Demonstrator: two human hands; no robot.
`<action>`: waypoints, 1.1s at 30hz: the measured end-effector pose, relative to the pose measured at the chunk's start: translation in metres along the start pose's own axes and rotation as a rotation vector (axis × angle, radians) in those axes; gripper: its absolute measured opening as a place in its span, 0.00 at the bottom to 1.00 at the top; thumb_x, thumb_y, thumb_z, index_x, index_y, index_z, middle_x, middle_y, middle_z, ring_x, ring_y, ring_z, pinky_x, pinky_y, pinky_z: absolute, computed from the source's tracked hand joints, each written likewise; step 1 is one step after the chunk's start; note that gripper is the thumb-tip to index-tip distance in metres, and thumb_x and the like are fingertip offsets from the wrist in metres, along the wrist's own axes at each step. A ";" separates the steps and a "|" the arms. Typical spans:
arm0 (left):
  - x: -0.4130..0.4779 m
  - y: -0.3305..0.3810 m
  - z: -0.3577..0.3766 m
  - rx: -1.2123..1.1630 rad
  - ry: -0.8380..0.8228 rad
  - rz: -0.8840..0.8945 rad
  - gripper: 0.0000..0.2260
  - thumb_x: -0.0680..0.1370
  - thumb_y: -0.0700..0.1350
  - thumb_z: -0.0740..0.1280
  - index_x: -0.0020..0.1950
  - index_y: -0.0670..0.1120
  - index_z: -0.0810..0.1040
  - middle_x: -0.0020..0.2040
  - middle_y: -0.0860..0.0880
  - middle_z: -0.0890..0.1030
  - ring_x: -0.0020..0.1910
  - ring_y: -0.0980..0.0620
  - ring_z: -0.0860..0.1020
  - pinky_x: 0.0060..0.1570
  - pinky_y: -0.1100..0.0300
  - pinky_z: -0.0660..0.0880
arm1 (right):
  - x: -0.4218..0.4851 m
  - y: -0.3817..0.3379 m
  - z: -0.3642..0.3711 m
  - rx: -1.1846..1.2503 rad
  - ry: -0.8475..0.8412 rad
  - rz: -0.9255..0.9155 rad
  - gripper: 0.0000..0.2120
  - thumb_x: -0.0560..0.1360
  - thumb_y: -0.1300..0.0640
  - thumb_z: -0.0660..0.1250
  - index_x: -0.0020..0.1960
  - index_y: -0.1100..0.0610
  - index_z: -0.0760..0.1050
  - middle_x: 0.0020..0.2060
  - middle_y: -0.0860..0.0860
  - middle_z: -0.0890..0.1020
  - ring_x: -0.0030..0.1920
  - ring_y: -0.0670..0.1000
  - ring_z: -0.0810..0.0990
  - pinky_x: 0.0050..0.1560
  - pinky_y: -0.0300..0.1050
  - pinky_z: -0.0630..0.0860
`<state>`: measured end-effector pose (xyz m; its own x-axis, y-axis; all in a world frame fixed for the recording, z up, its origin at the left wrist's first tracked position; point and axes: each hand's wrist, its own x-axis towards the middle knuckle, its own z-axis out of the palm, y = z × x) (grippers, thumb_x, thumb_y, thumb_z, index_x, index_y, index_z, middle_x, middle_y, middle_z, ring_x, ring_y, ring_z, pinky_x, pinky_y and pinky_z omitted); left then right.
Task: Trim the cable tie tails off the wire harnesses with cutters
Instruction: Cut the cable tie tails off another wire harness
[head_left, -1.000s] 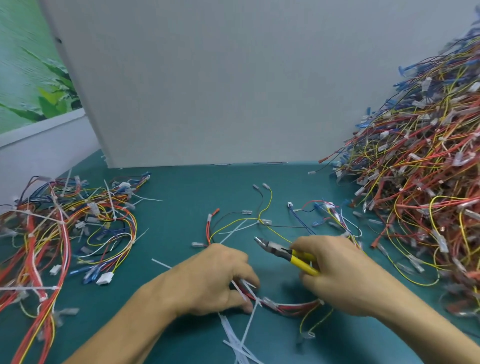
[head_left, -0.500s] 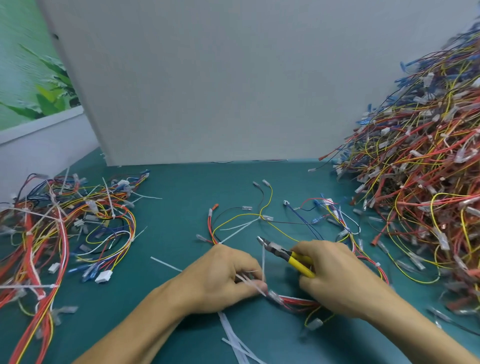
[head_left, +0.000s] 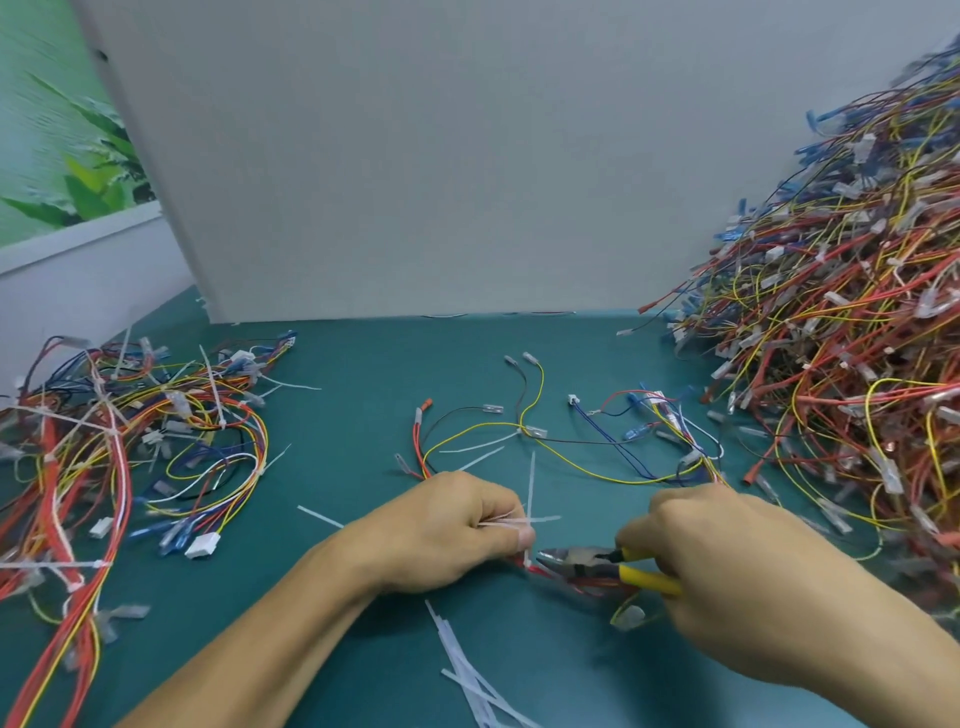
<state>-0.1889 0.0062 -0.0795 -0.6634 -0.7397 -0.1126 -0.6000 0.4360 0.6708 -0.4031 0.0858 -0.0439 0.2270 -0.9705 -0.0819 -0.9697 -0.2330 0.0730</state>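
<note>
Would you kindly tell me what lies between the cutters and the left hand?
The head view shows an upright white cable tie tail and red wires between the cutters and the left hand.

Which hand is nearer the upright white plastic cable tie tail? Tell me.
Left. The left hand grips the multicoloured wire harness right against the tail; the right hand is off to its right, holding yellow-handled metal cutters.

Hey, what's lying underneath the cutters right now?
Beneath the cutters run red harness wires, from the left hand toward the right hand. Where they go on under that hand is covered.
</note>
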 end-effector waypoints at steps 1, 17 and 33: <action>0.000 0.000 0.001 0.000 0.006 0.000 0.09 0.79 0.50 0.65 0.39 0.51 0.77 0.29 0.59 0.71 0.30 0.62 0.67 0.33 0.69 0.64 | 0.000 -0.001 0.000 -0.006 -0.002 -0.003 0.09 0.70 0.56 0.58 0.50 0.52 0.71 0.44 0.47 0.71 0.45 0.54 0.73 0.33 0.44 0.64; 0.000 -0.001 0.002 -0.015 0.028 0.027 0.09 0.78 0.48 0.66 0.37 0.53 0.72 0.29 0.63 0.73 0.30 0.64 0.69 0.33 0.71 0.64 | -0.002 -0.013 -0.003 -0.080 -0.028 -0.003 0.10 0.73 0.55 0.59 0.54 0.50 0.72 0.41 0.47 0.65 0.43 0.55 0.67 0.37 0.46 0.64; 0.000 0.001 0.003 -0.016 0.037 0.040 0.11 0.78 0.47 0.66 0.36 0.55 0.73 0.29 0.63 0.74 0.30 0.65 0.69 0.33 0.72 0.64 | 0.006 -0.019 0.008 -0.184 -0.024 -0.038 0.06 0.75 0.56 0.60 0.51 0.51 0.71 0.42 0.48 0.65 0.41 0.58 0.66 0.29 0.45 0.58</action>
<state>-0.1909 0.0084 -0.0809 -0.6693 -0.7407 -0.0583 -0.5661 0.4576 0.6856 -0.3836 0.0852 -0.0535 0.2589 -0.9595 -0.1115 -0.9271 -0.2792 0.2501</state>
